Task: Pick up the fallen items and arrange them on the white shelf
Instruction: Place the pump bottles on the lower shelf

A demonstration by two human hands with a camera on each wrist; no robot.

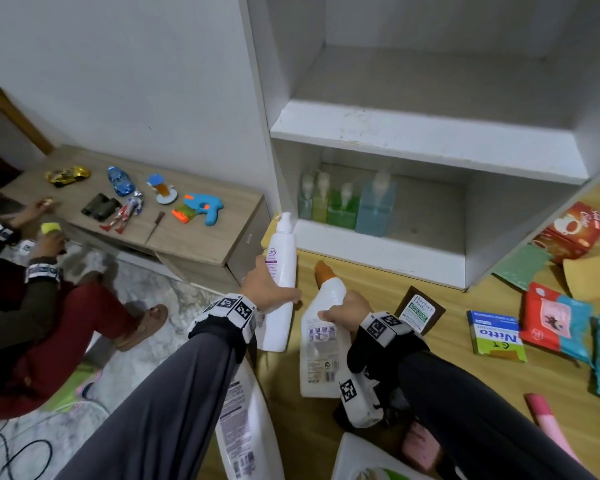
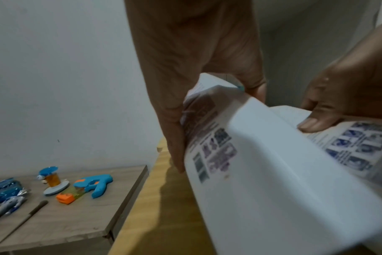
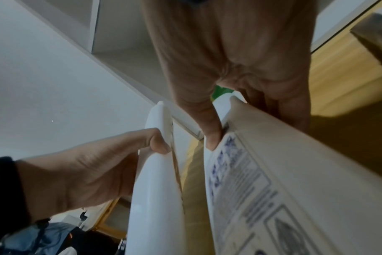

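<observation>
My left hand (image 1: pixel 264 285) grips a tall white pump bottle (image 1: pixel 283 258) with a purple label, tilted up off the wooden floor towards the white shelf (image 1: pixel 423 140). My right hand (image 1: pixel 343 310) grips a white bottle with an orange cap (image 1: pixel 321 355), cap pointing at the shelf. In the left wrist view my left hand (image 2: pixel 185 86) wraps the pump bottle (image 2: pixel 273 181), fingers behind it. The right wrist view has my right hand (image 3: pixel 229 60) with its thumb on the orange-capped bottle's (image 3: pixel 305 172) label. The shelf's upper compartment holds nothing.
Several coloured soap bottles (image 1: pixel 347 206) stand in the shelf's lower compartment. On the floor lie a big white bottle (image 1: pixel 243 410), a brown pouch (image 1: pixel 420 311), a Nitto box (image 1: pixel 496 336) and packets (image 1: pixel 555 320). A low bench (image 1: pixel 194 237) with toys and another person (image 1: pixel 32 306) are left.
</observation>
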